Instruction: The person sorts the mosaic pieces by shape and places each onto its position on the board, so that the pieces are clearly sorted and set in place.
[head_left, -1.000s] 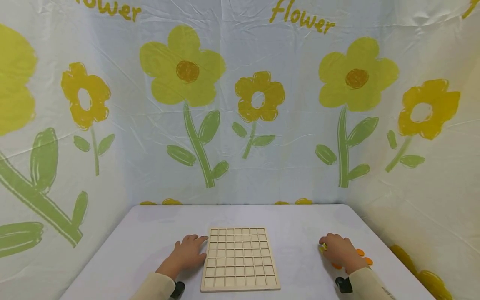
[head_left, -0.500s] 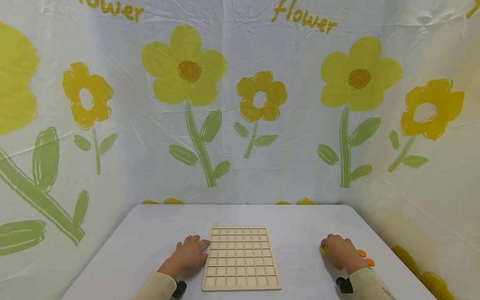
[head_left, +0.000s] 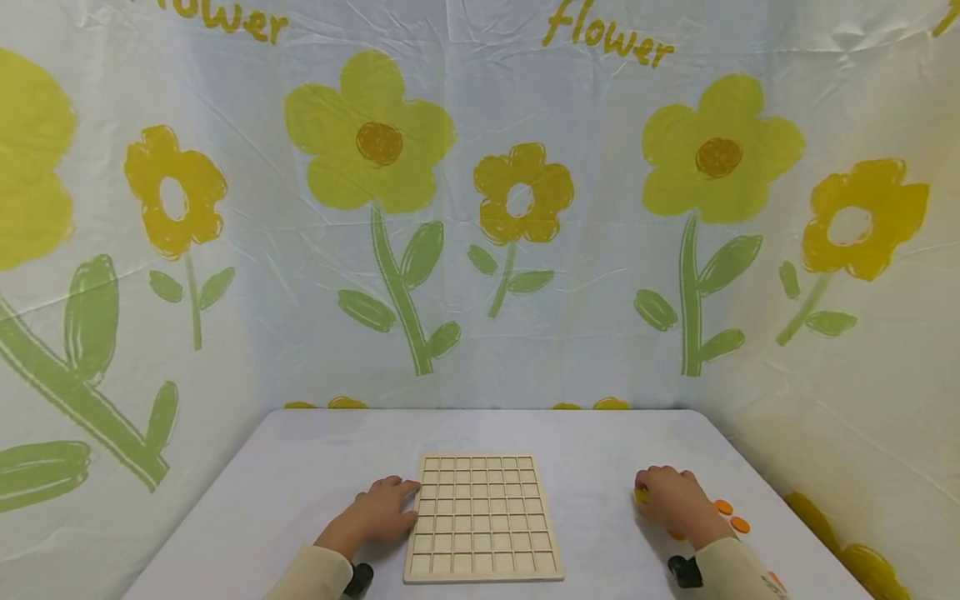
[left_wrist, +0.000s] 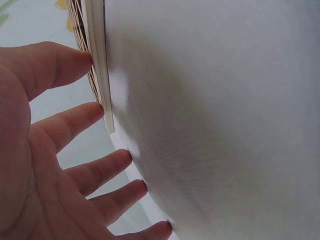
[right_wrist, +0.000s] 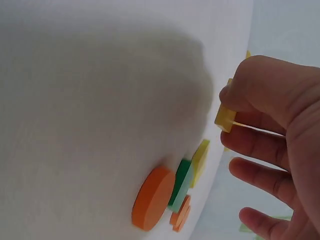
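A pale wooden board [head_left: 483, 517] with a grid of square recesses lies mid-table in the head view. At its left side is my left hand [head_left: 381, 508], fingers spread. The left wrist view shows the thumb [left_wrist: 75, 62] and index fingertip against the board's edge [left_wrist: 100, 65], with the other fingertips at the tabletop. My right hand [head_left: 675, 498], to the right of the board, pinches a small flat yellow block [right_wrist: 226, 119] between thumb and index finger. Its remaining fingers are loosely bent around no object.
Close by the right hand lie an orange disc [right_wrist: 154, 197], a green block [right_wrist: 181, 185] and a second yellow block [right_wrist: 201, 162]. More orange discs [head_left: 740, 525] are by the right wrist. Flower-printed cloth [head_left: 510, 333] hangs around the table [head_left: 300, 442].
My right hand has shifted slightly left with the yellow block between its fingers. An orange piece now shows beside the right sleeve. The left hand stays at the board's edge.
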